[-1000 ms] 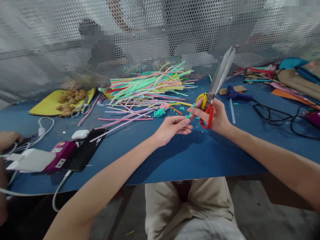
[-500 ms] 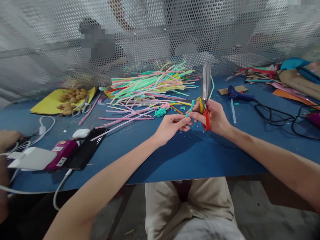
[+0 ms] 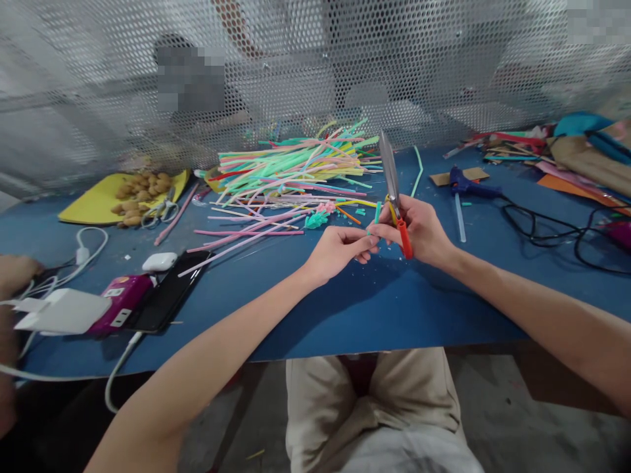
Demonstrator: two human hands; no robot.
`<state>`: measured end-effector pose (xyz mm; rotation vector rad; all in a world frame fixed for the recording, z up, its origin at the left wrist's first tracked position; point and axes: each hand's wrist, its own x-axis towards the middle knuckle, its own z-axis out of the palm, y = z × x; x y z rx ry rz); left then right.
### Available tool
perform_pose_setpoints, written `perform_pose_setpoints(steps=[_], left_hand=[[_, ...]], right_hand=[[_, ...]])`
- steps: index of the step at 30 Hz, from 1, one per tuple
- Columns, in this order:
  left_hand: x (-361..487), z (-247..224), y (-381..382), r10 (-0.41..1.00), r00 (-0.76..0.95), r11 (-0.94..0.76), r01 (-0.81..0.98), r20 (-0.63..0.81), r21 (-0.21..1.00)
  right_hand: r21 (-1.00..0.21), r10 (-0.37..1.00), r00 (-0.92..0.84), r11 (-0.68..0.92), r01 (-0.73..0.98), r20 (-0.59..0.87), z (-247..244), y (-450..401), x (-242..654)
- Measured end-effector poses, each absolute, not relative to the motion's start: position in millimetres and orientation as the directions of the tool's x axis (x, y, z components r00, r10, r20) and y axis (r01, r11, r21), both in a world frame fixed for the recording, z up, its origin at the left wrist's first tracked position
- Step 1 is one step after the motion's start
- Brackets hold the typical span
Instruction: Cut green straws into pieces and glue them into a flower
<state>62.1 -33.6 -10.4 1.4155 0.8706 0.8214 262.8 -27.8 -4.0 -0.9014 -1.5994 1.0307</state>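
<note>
My right hand [image 3: 421, 231] is closed around scissors [image 3: 403, 238] with red and yellow handles, their blades pointing up and away. A short green piece of pipe cleaner [image 3: 378, 213] stands upright at the fingertips where both hands meet. My left hand [image 3: 338, 255] pinches its lower end, which the fingers partly hide. Just beyond the left hand lie a small bunch of cut green pieces [image 3: 315, 220] and a pink bunch [image 3: 326, 207]. Behind them spreads a large heap of multicoloured pipe cleaners [image 3: 296, 161].
On the right lie a blue glue gun [image 3: 473, 187] with a black cord and a pile of scraps [image 3: 582, 164]. To the left are a phone [image 3: 167, 295], a purple power strip [image 3: 125, 299], a white charger [image 3: 64, 312] and brown lumps on yellow foam [image 3: 91, 202]. Another person's hand [image 3: 20, 272] rests far left.
The scissors have tilted to the left in my right hand, blades swinging from nearly upright. Both hands stay together around the green piece.
</note>
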Motion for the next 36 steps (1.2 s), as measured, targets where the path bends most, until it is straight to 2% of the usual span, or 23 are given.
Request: perform_pose_setpoints(steps=[3,8,11,18,25,30,36], left_hand=[[62.8,-9.4,-35.0,0.901,0.433,0.007,0.023,-0.016,1.000],[61.3,-6.0,-34.3,0.882,0.468,0.116,-0.109,-0.052,0.987],[60.2,-4.5,-33.6,0.895,0.441,0.113,-0.072,-0.070,0.991],[61.1,-7.6,-36.8,0.856,0.516,-0.091,0.084,0.035,0.992],[61.2,-10.8,-35.8,0.819,0.553,-0.324,0.230,0.151,0.918],[55.0,-5.3,-31.8,0.807,0.546,-0.408,0.236,0.227,0.882],[42.1,-1.0,-18.6,0.842,0.412,-0.439,0.148,0.348,0.886]], right_hand=[[-0.937,0.917,-0.238,0.344,0.061,0.321,-3.3,-27.3,262.8],[-0.917,0.904,-0.192,0.397,0.050,0.381,0.0,-26.5,263.4],[-0.911,0.903,-0.183,0.407,0.070,0.389,0.2,-26.2,264.2],[-0.935,0.923,-0.173,0.354,0.027,0.345,2.8,-29.7,259.7],[-0.947,0.929,-0.193,0.321,-0.005,0.316,2.2,-31.3,255.3],[-0.942,0.922,-0.250,0.325,0.087,0.296,6.2,-26.7,264.6],[-0.851,0.904,-0.373,0.358,0.385,0.211,7.9,-6.6,291.3]])
